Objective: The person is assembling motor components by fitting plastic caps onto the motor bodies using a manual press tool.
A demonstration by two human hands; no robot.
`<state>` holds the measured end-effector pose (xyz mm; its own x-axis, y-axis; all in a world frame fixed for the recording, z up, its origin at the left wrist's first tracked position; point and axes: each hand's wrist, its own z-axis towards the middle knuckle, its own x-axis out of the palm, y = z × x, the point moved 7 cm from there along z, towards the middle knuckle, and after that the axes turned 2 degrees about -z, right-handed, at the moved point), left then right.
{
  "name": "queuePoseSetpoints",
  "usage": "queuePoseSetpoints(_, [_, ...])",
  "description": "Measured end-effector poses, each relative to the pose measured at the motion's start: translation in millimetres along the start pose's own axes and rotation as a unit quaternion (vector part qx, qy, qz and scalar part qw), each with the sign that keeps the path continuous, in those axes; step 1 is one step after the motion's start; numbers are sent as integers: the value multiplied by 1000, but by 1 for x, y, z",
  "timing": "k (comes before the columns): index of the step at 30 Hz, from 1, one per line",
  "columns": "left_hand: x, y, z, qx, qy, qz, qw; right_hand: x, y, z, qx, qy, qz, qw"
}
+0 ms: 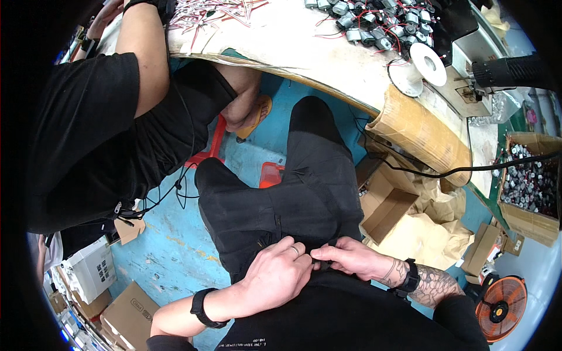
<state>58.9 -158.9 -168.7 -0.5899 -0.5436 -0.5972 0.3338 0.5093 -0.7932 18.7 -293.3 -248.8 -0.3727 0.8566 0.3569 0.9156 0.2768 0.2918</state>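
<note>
At the waist of the black trousers (pixel 313 205), the left hand (pixel 278 270) and right hand (pixel 356 258) are held close together, fingers (pixel 326 253) curled nearly closed; whether cloth is pinched cannot be told; motors (pixel 380 26) are heaped on the far table (pixel 281 35)

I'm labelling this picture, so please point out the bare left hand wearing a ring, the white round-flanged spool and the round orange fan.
Left hand (pixel 277 272): head view, back of the hand.
White spool (pixel 419 64): head view, flange face.
Orange fan (pixel 499 312): head view, centre hub.
</note>
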Motion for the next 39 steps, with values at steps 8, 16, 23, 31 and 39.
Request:
queuePoseSetpoints(8, [-9,15,-4,-17,29,-133,991,6,6,-4,-12,47,-18,999])
queuePoseSetpoints(16, [-22,24,-14,-48,48,-209,976,8,-3,1,-36,53,15,998])
queuePoseSetpoints(23, [-15,3,5,-35,88,-22,995,3,-7,1,28,32,37,998])
queuePoseSetpoints(31, [-8,5,11,2,38,-65,997,7,-1,4,-1,72,12,997])
queuePoseSetpoints(39, [-12,17,12,-6,91,-150,984,10,-1,7,8,98,-9,995])
